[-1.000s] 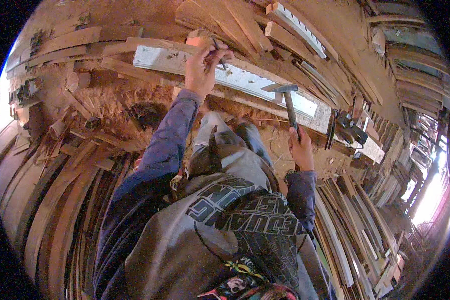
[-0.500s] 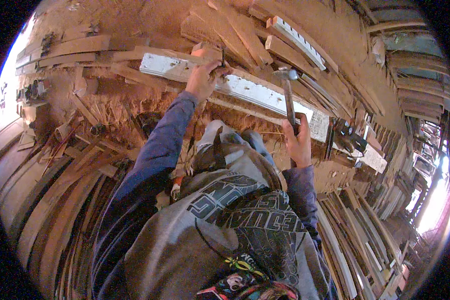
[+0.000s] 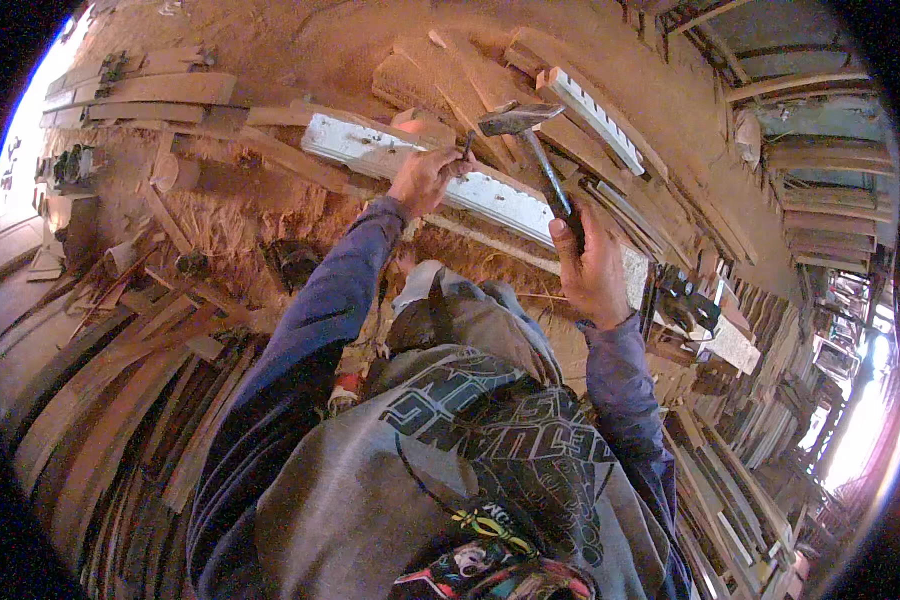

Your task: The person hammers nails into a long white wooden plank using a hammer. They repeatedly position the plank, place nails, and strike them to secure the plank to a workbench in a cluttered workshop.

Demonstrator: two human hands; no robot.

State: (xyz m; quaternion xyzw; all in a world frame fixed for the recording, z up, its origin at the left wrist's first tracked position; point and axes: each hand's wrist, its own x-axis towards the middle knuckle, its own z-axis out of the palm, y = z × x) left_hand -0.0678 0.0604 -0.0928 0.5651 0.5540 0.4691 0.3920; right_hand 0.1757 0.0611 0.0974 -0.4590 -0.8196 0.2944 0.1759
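Both hands are busy: the right hand [image 3: 592, 268] grips a hammer [image 3: 535, 150] by its handle (head raised just above the plank), while the left hand [image 3: 425, 178] pinches a nail [image 3: 467, 145] upright on the white-painted plank [image 3: 490, 192] lying among stacked timber [image 3: 120, 400].

**Both arms reach forward, both hands closed**

The left arm, in a blue sleeve, stretches out nearly straight; the left hand [image 3: 425, 180] has its fingers curled and pinched together, knuckles up. The right arm bends at the elbow, forearm raised; the right hand [image 3: 592, 270] is wrapped in a firm fist grip, thumb side upward, wrist cocked back.
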